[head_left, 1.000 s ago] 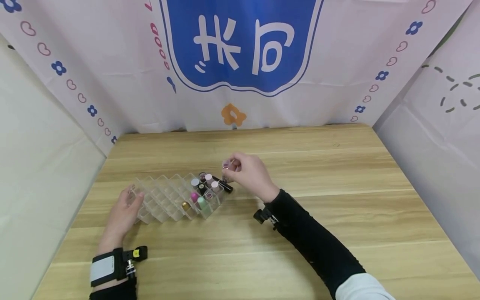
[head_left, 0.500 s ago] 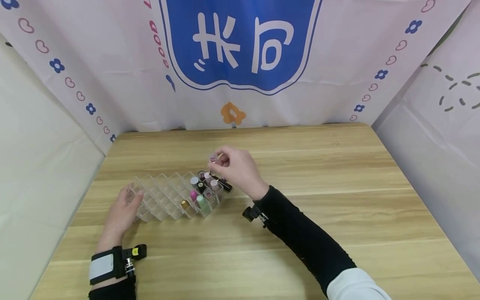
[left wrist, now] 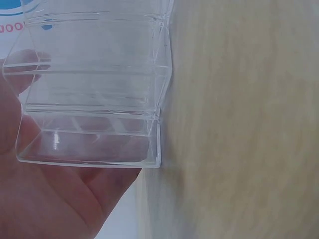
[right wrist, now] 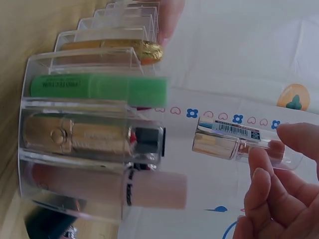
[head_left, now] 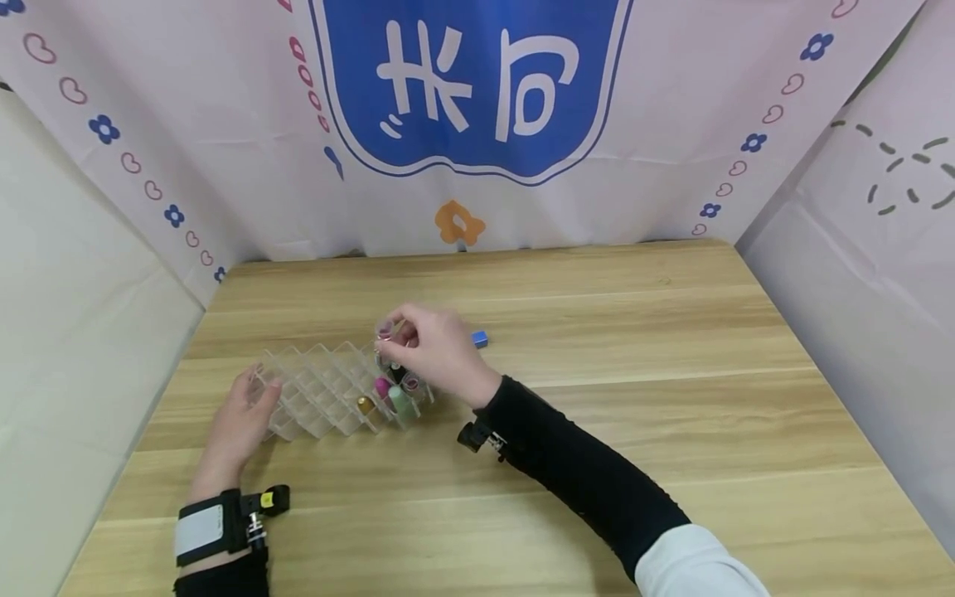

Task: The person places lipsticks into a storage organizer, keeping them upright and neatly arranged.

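Observation:
A clear lipstick organizer (head_left: 313, 390) with rows of slots stands on the wooden table. My left hand (head_left: 242, 419) grips its left end, the thumb on the near side; the fingers show through the clear wall in the left wrist view. My right hand (head_left: 440, 356) pinches a see-through lipstick tube (right wrist: 217, 144), with a barcode label, above the back right slots. Filled slots at the right end hold a green tube (right wrist: 99, 89), a gold-topped lipstick (right wrist: 152, 51), a gold and black lipstick (right wrist: 75, 137), a pale pink tube (right wrist: 154, 189) and a magenta one (head_left: 382, 386).
A blue block-like thing (head_left: 480, 339) lies behind my right wrist. In the right wrist view, a dark tube (right wrist: 52, 219) lies beside the organizer's right end. White cloth walls (head_left: 634, 199) with a blue emblem border the table's back and sides.
My right hand has carried the see-through lipstick tube left, from beyond the organizer's right end to over its slots. The blue thing now shows behind the wrist. My left hand keeps its grip.

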The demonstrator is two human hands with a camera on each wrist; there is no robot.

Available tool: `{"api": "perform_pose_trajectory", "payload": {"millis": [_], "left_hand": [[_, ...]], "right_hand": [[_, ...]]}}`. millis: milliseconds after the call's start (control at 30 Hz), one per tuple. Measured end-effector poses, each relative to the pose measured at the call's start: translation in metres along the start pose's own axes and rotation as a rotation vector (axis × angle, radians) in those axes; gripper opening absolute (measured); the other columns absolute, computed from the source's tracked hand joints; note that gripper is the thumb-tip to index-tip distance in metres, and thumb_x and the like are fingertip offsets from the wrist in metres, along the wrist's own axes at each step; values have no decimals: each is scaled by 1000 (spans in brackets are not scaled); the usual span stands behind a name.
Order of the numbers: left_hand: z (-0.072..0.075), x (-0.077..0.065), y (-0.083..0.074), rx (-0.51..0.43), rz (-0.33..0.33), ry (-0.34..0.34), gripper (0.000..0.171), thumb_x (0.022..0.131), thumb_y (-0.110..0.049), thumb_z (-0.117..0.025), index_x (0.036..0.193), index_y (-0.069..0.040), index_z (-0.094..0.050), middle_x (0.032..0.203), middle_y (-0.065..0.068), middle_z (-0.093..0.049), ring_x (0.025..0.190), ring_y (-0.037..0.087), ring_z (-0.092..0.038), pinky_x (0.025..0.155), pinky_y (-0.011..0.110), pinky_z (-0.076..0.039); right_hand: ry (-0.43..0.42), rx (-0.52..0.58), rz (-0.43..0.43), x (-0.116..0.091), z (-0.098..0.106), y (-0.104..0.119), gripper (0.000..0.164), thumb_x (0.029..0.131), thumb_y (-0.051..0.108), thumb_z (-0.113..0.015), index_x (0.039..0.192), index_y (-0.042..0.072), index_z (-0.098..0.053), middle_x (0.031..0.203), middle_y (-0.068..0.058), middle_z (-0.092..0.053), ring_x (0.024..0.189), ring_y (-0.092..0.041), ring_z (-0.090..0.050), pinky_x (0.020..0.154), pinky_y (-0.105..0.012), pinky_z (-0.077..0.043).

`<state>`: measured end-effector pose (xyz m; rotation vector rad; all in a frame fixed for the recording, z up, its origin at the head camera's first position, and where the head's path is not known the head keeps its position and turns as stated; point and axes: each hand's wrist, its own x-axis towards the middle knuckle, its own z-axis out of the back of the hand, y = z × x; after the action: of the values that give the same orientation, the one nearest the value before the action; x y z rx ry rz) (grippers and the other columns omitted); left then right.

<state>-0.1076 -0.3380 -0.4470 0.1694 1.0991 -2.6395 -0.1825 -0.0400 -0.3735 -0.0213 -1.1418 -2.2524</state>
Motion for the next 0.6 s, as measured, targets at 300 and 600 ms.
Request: {"api": "perform_pose_trajectory", "payload": {"millis": [300,600], "left_hand": [[0,0,0,-1,-4,-2,78,104,-55,-25,157,-3,-2,156,38,-16,137,61,-25,105,75,-26],[0,1,2,-1,-1,-2,79,103,-55,-25,157,-3,-2,156,38,-16,136,61,-26,105,75,-26]], "right_hand": [[90,23,2,6,-20,0,21,94,30,-66,111,16,-66,84,7,-71,70,1,-63,61,-9,-50],[171,-8,-36,9,-29,-3,22,95,31,-66,112,17,-65,83,11,-68,67,3,-60,58,-11,-49]]}}
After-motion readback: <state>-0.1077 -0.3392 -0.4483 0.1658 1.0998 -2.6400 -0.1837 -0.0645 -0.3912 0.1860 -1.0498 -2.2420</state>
